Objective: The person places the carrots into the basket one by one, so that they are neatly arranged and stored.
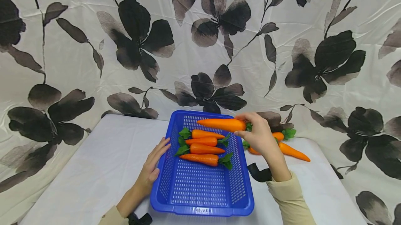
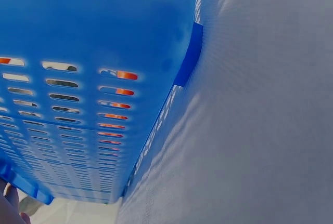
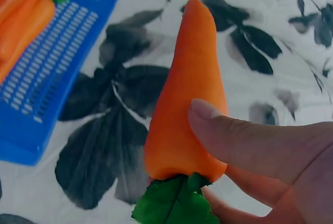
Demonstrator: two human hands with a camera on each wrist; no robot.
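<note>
My right hand point(image 1: 257, 132) pinches an orange carrot point(image 1: 221, 124) near its leafy end, thumb on one side. The carrot lies level above the back of a blue plastic basket point(image 1: 200, 210), its tip pointing left. In the right wrist view, its green leaves point(image 3: 174, 200) hang by the fingers. Inside the basket, several carrots point(image 1: 203, 149) lie crosswise in a row, leaves at alternating ends. Along the basket's left rim rests my left hand point(image 1: 151, 167), fingers extended. Only its fingertips point(image 2: 11, 197) appear in the left wrist view, against the blue edge.
Beyond my right forearm, more carrots point(image 1: 294, 152) lie on the white-covered table point(image 1: 103, 158), partly hidden by the arm. A white cloth with dark flowers point(image 1: 216, 19) hangs behind the table. Dark straps point(image 1: 259, 173) sit at the wrists.
</note>
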